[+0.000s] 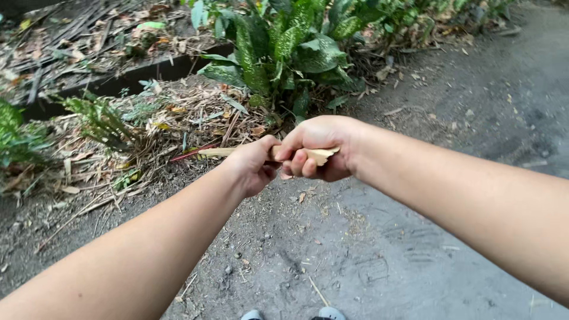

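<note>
Dirt path (415, 249) below; both hands, left hand (252, 166) and right hand (320, 148), grip closed around pale stick (216, 152).

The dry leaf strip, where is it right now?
In the head view the dry leaf strip is mid-frame, gripped between the left hand and right hand, held out over the dirt path just in front of the spotted-leaf plant.

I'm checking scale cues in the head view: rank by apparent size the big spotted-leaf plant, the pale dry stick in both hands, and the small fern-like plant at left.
1. Spotted-leaf plant, clearly largest.
2. and 3. Pale dry stick and fern-like plant look alike in extent; the hands hide part of the stick, and it is nearer the camera, so unranked.
</note>
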